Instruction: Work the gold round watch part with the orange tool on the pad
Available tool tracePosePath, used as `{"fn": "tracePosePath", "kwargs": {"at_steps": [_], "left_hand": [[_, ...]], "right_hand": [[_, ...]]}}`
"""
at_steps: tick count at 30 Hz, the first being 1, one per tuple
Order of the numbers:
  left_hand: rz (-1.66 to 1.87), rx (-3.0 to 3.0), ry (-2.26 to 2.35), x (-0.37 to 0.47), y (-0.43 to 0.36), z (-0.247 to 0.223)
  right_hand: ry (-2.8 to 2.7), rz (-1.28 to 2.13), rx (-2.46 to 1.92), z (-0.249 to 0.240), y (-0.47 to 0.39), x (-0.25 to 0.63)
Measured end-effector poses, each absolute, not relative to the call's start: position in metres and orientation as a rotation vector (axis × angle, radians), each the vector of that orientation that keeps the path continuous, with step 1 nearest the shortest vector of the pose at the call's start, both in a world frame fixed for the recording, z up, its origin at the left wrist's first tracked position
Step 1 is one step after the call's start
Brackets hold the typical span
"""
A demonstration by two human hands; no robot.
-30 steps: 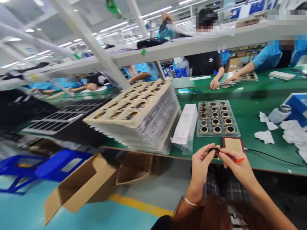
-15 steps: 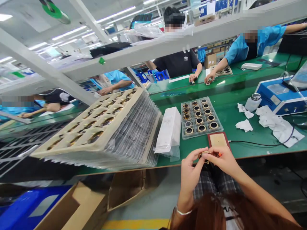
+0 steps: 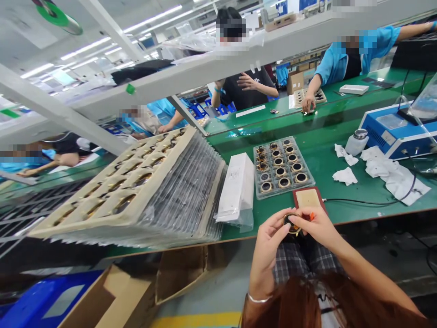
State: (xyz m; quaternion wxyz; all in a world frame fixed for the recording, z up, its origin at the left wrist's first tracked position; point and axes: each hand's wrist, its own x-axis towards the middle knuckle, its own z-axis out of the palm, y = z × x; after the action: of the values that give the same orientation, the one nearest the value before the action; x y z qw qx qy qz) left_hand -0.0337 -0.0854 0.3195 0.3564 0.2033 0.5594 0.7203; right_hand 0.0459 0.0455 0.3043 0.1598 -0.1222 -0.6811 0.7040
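Left of frame: tilted stack of beige ring-filled trays (image 3: pixel 136 191) on green tabletop (image 3: pixel 341 191). Centre: white bagged box (image 3: pixel 237 187), clear tray of gold rings (image 3: pixel 282 166). Lower centre: left hand (image 3: pixel 269 239) and right hand (image 3: pixel 316 225) pinch small round gold-rimmed part (image 3: pixel 292 224), just below red-framed pad (image 3: pixel 308 199).

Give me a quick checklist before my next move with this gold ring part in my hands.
1. Ring part held by both hands: ok, left hand and right hand pinch it.
2. Orange tool in the right hand: ok, tip only.
3. Small tray within view and flat on the green table: ok.
4. Free pocket in that tray: cannot tell.
5. Tan pad beside the hands, bare: ok.
6. Tall tray stack steady: not ok, it leans.
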Motion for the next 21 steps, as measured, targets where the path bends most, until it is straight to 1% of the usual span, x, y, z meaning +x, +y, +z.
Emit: {"fn": "tracePosePath", "kwargs": {"at_steps": [8,13,17,21], "left_hand": [[1.94,0.574,1.58,-0.03,-0.082,0.309],[2.036,0.544,1.596,-0.022,-0.072,0.304],[2.052,0.593,1.818,-0.019,-0.064,0.298],[2.137,0.601,1.867,-0.02,-0.062,0.293]], "right_hand": [[-1.868,1.952,-0.303,0.306,0.041,0.045],[-1.819,1.69,-0.345,0.305,0.036,0.043],[-1.852,1.439,-0.351,0.305,0.032,0.043],[-1.901,1.417,-0.278,0.304,0.034,0.046]]}}
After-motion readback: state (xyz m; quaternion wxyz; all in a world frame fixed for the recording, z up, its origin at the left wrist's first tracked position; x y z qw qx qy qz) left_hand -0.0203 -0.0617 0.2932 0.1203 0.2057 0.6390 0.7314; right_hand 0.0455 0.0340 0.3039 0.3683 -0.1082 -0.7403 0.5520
